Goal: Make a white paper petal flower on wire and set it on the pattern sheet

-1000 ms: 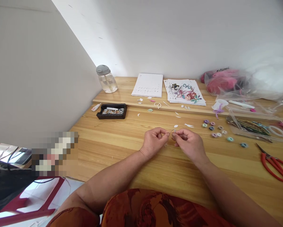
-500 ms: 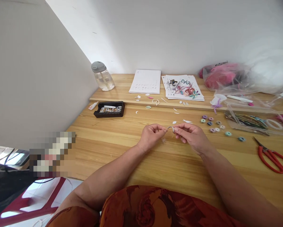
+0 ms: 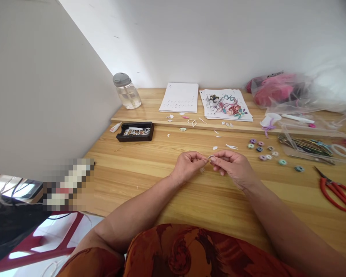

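Observation:
Over the middle of the wooden table, my left hand (image 3: pixel 188 165) and my right hand (image 3: pixel 231 166) face each other, fingertips almost touching. Between them is a small, thin, pale curved strip (image 3: pixel 211 156), pinched at its left end by my left thumb and forefinger and at its right end by my right ones. Its exact kind is too small to make out, and most of it is covered by fingertips. Wispy pale threads (image 3: pixel 202 169) hang below my left fingertips. Just beyond the hands lie a white leaf-shaped piece (image 3: pixel 215 148) and several pointed white slips (image 3: pixel 232 146).
Thread bobbins (image 3: pixel 259 149), red-handled scissors (image 3: pixel 334 189) and a clear plastic box (image 3: pixel 311 143) lie to the right. At the left are a black bead tray (image 3: pixel 135 132) and a small tube (image 3: pixel 115 127). A bottle (image 3: pixel 127 91), paper stack (image 3: pixel 180 97) and pattern sheets (image 3: pixel 226 104) occupy the raised shelf.
My hands have drawn slightly closer together, so less of the curved strip shows between the fingertips. The whole view has shifted a little; the table items stay in place.

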{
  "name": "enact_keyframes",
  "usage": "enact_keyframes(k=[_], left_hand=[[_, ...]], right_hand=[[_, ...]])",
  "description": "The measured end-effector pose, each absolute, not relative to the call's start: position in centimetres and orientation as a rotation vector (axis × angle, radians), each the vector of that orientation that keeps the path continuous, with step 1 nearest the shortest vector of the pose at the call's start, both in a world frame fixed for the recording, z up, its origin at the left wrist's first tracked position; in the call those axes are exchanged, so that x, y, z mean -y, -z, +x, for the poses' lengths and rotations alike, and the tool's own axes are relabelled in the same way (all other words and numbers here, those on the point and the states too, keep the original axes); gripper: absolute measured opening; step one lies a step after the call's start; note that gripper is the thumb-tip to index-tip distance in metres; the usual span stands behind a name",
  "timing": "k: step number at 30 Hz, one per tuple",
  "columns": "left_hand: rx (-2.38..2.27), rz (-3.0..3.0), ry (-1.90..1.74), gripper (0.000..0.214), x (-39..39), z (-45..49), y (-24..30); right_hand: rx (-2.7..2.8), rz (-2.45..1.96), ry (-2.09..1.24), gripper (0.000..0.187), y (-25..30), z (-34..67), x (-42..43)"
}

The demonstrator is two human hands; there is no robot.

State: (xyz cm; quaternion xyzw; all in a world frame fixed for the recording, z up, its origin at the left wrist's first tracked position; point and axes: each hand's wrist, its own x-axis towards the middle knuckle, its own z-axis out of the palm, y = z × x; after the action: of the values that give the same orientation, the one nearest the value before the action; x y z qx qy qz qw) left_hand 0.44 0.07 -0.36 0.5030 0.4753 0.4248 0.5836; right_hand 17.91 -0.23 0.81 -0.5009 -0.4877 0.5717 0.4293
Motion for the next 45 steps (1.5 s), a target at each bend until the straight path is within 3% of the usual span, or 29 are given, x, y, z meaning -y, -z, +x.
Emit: enact_keyframes(k=[11, 45], left_hand=[[-1.095, 1.179, -0.988, 0.031, 0.0, 0.5, 0.3], [-1.207, 1.576, -1.021, 0.024, 0.3, 0.3, 0.5]], right_hand=[[1.299, -1.322, -1.194, 0.034, -1.1, 17.0, 0.8], [1.133, -1.312, -1.271, 0.035, -1.1, 16.6, 1.1]])
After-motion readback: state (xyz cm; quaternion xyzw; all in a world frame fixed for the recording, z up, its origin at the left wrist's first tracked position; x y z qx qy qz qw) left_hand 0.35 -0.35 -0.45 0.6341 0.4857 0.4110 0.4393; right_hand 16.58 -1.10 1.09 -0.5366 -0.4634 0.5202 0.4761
